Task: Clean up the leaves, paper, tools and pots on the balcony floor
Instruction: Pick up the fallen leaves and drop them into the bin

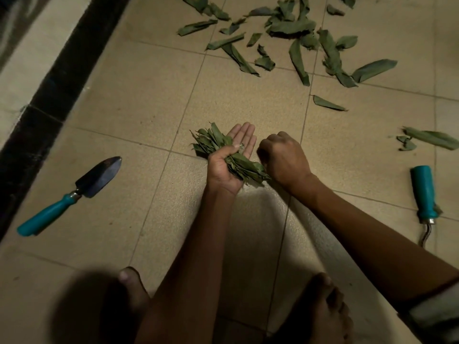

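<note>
Hands meet low over the beige speckled tile floor (119, 115). Palm up, the left hand (229, 157) has its fingers straight and its thumb clamped across a thick bundle of dull green, papery leaf strips (223, 155). Just beside it, the right hand (283, 157) is curled into a fist, knuckles up; whether it holds anything cannot be told. More torn, curling green leaf pieces (293, 38) lie scattered farther out. A dark-bladed metal trowel with teal handle (72, 194) lies to the left, a teal-handled metal tool (425, 197) to the right.
</note>
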